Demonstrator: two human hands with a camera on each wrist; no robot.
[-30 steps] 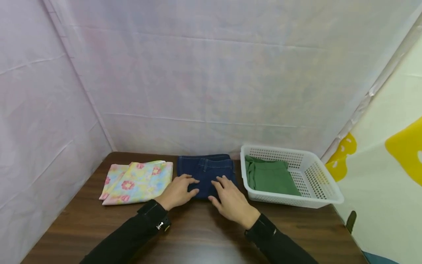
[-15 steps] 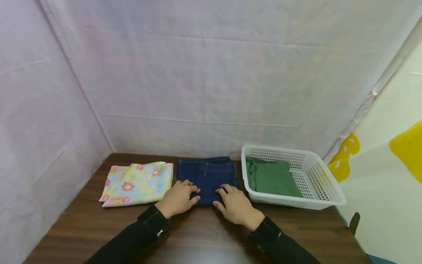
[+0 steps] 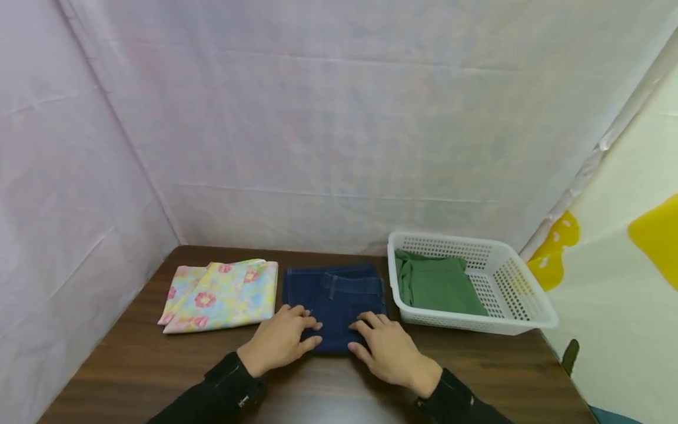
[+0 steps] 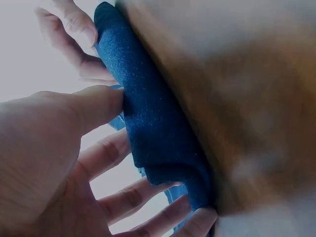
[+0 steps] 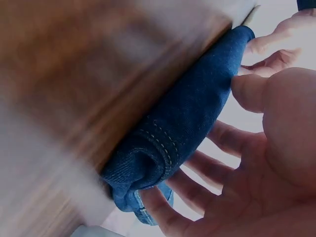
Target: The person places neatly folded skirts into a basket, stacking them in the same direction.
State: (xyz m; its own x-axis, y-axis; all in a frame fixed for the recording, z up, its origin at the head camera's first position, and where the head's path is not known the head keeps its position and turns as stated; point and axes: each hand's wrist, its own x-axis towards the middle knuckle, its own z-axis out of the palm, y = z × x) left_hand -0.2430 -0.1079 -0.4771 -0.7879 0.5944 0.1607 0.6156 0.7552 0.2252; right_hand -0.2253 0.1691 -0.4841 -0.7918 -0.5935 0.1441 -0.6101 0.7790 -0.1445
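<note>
Folded blue jeans (image 3: 340,309) lie on the wooden table, waistband and belt loop on the far side. My left hand (image 3: 281,340) rests on their near left part, fingers spread and slightly bent. On the near right part lies my right hand (image 3: 391,348) in much the same pose. In the left wrist view, the thumb touches the thick folded edge of the jeans (image 4: 148,108), with the other fingers across the top. The right wrist view has the jeans (image 5: 190,101) with a stitched, rolled corner, fingertips along that side and the thumb at the front fold.
A folded flowered cloth (image 3: 225,297) lies on the table at the left. At the right, a white plastic basket (image 3: 508,324) holds a folded green garment (image 3: 439,285). White sheeting (image 3: 328,129) hangs behind the wooden table (image 3: 318,394).
Both hands have moved toward the near edge of the table, and the jeans have slid the same way with them. The flowered cloth and the basket have stayed in place.
</note>
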